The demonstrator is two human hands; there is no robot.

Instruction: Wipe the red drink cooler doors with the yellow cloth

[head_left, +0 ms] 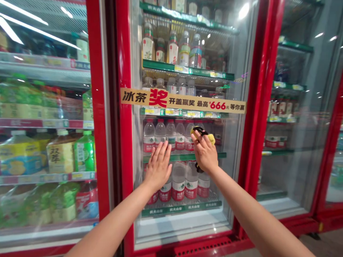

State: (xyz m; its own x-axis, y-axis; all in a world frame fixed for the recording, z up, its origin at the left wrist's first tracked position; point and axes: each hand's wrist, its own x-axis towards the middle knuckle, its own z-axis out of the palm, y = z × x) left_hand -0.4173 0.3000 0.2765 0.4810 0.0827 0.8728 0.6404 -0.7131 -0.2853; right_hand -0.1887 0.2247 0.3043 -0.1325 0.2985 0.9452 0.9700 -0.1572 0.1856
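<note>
A red-framed glass door of a drinks cooler stands in front of me, with bottles on several shelves behind it. My left hand lies against the glass with its fingers stretched out and nothing in it. To its right, my right hand presses a yellow and black cloth to the glass, and the cloth shows beyond the fingertips. Across the door, above both hands, runs a beige banner with black and red writing. Red-labelled water bottles stand behind the glass around hand height.
On the left is another red-framed cooler holding green and yellow drink bottles. More coolers with red frames continue on the right. A bit of floor shows at the lower right.
</note>
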